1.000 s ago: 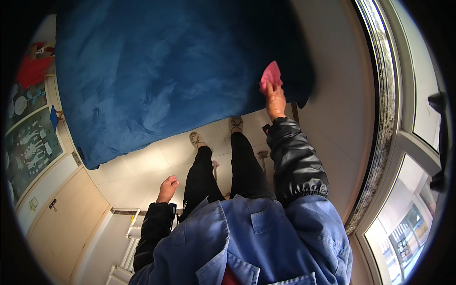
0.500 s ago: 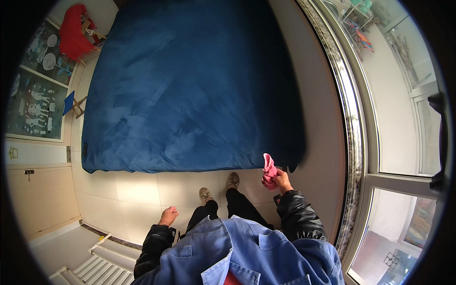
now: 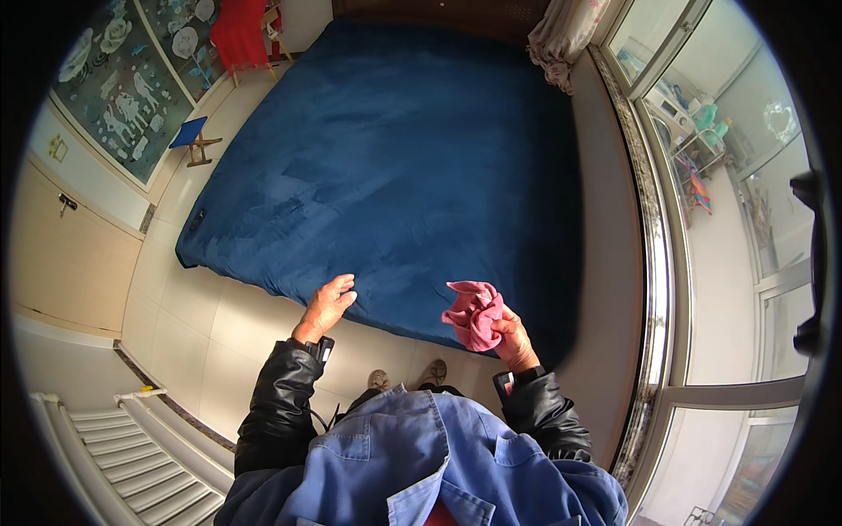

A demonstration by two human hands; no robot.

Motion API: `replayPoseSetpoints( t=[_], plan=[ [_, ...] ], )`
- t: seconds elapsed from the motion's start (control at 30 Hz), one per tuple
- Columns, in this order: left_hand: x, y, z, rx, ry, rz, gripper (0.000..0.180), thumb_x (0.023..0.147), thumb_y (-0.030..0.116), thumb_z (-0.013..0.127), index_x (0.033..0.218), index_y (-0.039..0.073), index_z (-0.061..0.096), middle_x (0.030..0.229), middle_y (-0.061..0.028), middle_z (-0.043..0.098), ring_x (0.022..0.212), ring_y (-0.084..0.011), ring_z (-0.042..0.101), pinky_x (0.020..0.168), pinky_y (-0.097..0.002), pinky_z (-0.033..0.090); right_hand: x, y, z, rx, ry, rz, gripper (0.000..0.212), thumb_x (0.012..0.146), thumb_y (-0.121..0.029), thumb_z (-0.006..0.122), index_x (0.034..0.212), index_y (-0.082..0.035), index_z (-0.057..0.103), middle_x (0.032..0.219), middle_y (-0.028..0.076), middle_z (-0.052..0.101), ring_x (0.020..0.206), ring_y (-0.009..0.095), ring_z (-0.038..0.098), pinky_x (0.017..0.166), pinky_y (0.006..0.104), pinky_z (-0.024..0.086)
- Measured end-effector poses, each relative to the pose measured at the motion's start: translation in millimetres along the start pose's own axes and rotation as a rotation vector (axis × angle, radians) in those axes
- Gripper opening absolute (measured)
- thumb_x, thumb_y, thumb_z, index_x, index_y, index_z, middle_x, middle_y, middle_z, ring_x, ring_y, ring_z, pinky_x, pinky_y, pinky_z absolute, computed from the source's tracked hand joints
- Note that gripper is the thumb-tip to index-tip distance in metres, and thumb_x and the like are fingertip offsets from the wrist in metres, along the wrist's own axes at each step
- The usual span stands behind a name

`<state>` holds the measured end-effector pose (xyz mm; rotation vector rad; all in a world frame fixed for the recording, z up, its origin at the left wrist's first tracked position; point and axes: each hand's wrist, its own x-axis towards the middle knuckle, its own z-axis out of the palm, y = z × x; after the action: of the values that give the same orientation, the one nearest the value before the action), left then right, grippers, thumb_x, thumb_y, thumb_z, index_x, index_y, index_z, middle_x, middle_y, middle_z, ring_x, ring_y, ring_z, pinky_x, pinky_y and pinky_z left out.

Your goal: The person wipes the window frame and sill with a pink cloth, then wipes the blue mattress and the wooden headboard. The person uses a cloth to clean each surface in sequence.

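Room: a bed (image 3: 377, 175) under a dark blue cover fills your 12 o'clock, with pale tiled floor (image 3: 189, 337) along its near left edge; a door (image 3: 83, 250) stands at 10, a radiator (image 3: 140, 456) at 9, a blue-seated stool (image 3: 190, 133) at 11.
Pink cloth (image 3: 474, 314): bunched and twisted at your 1 o'clock, seen over the bed's near edge; whether it touches the cover, I cannot tell.
Right hand (image 3: 516, 340): clamped on the cloth's right side, thumb uppermost, fingers pointing toward 11.
Left hand (image 3: 326, 307): empty at 11, fingers loosely parted and pointing toward 1, well apart from the right; contact with the bed is unclear.
Arms: both reach forward from your sides in black sleeves (image 3: 279, 394), elbows seemingly bent.
Step in hand: apparently holding the cloth one-handed.
Next move: opening its folds would call for your left hand coming across toward 3.
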<state>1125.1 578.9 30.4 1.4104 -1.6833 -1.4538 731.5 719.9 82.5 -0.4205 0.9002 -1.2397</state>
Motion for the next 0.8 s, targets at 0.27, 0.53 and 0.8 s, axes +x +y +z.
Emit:
replayPoseSetpoints(
  t=[0.27, 0.53, 0.8],
  plan=[
    [11, 107, -45, -0.140, 0.089, 0.283, 0.045, 0.100, 0.012, 0.064, 0.142, 0.000, 0.054, 0.133, -0.0167, 0.065, 0.126, -0.0235, 0.061, 0.107, -0.0355, 0.049, 9, 0, 64, 0.306, -0.211, -0.035, 0.068, 0.097, -0.043, 0.064, 0.148, -0.004, 0.044, 0.147, 0.011, 0.054, 0.138, 0.028, 0.049, 0.120, 0.0426, 0.034],
    [-4, 109, 37, -0.503, -0.511, 0.157, 0.062, 0.100, 0.046, 0.065, 0.141, 0.000, 0.055, 0.131, -0.0076, 0.062, 0.123, -0.0165, 0.055, 0.108, -0.0318, 0.042, 45, 13, 132, -0.113, -0.191, 0.025, 0.049, 0.096, -0.019, 0.068, 0.139, 0.001, 0.055, 0.132, 0.009, 0.064, 0.120, 0.021, 0.061, 0.107, 0.0357, 0.046],
    [4, 96, 41, -0.249, -0.248, 0.169, 0.040, 0.107, 0.039, 0.055, 0.104, 0.001, 0.067, 0.086, 0.0008, 0.065, 0.081, -0.0085, 0.057, 0.073, -0.0304, 0.050, 55, 26, 132, -0.227, -0.150, 0.043, 0.046, 0.097, -0.021, 0.068, 0.137, -0.002, 0.058, 0.127, 0.006, 0.066, 0.117, 0.017, 0.061, 0.105, 0.0324, 0.045]
  ],
)
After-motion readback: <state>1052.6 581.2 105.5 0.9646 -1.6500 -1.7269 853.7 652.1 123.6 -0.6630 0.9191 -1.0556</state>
